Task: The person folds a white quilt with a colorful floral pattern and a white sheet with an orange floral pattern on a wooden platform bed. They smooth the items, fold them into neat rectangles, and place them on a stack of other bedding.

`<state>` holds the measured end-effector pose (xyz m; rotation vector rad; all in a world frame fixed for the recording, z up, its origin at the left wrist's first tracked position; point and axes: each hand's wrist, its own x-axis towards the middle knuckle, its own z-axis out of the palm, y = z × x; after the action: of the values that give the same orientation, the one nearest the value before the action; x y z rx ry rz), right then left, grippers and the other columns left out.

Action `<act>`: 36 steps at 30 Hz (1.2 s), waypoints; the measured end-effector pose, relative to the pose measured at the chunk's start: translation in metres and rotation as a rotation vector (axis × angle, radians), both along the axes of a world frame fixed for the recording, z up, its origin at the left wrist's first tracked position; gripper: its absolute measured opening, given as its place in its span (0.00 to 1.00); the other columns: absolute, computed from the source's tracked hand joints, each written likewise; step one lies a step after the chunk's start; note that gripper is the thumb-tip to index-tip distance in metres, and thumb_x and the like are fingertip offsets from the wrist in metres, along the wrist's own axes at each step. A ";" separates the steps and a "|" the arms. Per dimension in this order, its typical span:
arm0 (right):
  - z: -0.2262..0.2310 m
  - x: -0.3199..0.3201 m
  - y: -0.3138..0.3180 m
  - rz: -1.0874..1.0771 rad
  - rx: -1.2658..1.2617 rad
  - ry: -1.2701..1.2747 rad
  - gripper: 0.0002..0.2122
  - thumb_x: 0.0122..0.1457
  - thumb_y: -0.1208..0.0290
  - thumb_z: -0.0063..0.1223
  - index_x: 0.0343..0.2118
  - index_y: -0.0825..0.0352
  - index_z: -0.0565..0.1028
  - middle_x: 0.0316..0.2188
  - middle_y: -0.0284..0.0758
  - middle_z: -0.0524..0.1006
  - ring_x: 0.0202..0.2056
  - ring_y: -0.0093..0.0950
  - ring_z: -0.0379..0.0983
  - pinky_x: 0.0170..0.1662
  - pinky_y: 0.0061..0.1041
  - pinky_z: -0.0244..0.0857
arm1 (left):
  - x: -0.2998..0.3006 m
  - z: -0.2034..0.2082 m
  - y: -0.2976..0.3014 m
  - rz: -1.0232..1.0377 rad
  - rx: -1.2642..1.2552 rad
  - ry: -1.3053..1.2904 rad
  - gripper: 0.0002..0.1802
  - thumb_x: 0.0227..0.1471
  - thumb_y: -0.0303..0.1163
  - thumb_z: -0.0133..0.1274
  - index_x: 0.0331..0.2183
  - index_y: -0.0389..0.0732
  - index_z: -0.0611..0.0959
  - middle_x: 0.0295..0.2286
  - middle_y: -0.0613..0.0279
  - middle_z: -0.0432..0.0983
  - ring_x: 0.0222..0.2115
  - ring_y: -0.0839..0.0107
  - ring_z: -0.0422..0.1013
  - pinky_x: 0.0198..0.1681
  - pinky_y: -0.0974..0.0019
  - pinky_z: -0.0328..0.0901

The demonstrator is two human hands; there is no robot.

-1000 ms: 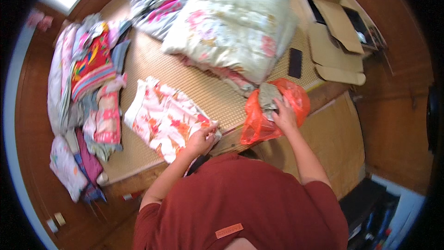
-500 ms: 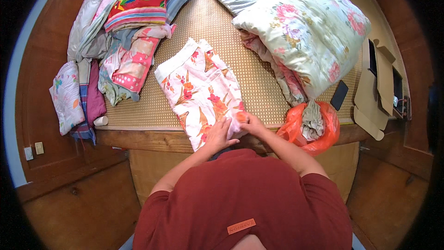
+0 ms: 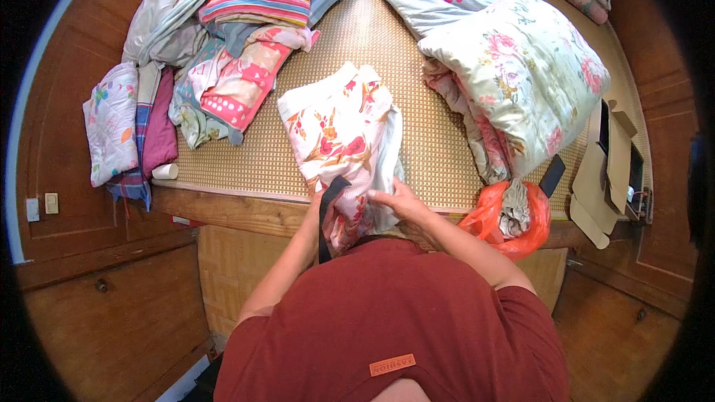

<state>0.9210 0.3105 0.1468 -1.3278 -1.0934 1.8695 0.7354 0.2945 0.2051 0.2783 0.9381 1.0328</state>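
Observation:
A white garment (image 3: 331,123) with a red-orange flower print and a plain white band at its far end lies on the woven mat. Its near end is gathered and lifted over the front edge, against my shirt. My left hand (image 3: 314,205) grips the left side of this bunched end, its fingers mostly hidden by cloth and by a black strip (image 3: 328,212) that hangs over the wrist. At the garment's right edge, where a plain pale side (image 3: 389,156) shows, my right hand (image 3: 401,202) is closed on the cloth with the thumb on top.
Folded bedding and clothes (image 3: 249,82) are piled at the left, beside a small white cup (image 3: 165,171). To the right lie a flowered quilt (image 3: 529,74), a red plastic bag (image 3: 484,216) with grey cloth, a dark phone-shaped slab (image 3: 552,176) and an opened cardboard box (image 3: 596,186).
The garment's near end has been lifted and bunched, and its right side turned to show pale cloth. A black strip has appeared by my left hand, which has moved left. The view has shifted slightly.

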 end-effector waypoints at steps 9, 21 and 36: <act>0.099 0.055 0.114 -0.637 0.072 0.395 0.07 0.52 0.71 0.43 0.28 0.68 0.71 0.26 0.35 0.73 0.28 0.25 0.69 0.33 0.24 0.64 | -0.117 0.095 0.065 0.507 0.417 -0.024 0.23 0.51 0.38 0.42 0.48 0.38 0.64 0.45 0.57 0.64 0.46 0.64 0.62 0.49 0.59 0.57; -0.024 0.160 -0.018 -0.896 -0.003 0.026 0.10 0.51 0.72 0.47 0.35 0.69 0.70 0.33 0.34 0.72 0.35 0.28 0.69 0.38 0.28 0.63 | -0.168 -0.085 -0.070 0.367 -0.384 0.173 0.22 0.45 0.35 0.47 0.45 0.47 0.66 0.37 0.59 0.70 0.35 0.63 0.68 0.36 0.57 0.65; -0.036 0.125 -0.058 -0.601 -0.135 -0.348 0.10 0.49 0.76 0.47 0.35 0.71 0.71 0.26 0.29 0.73 0.25 0.18 0.67 0.30 0.16 0.60 | -0.189 -0.102 0.037 -0.210 0.048 1.608 0.29 0.35 0.45 0.56 0.39 0.39 0.73 0.34 0.48 0.71 0.33 0.56 0.70 0.36 0.59 0.63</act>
<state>1.0458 0.2528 0.1113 -1.8596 -0.6189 1.3122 0.5461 0.3316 0.1031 1.3183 2.2242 0.4694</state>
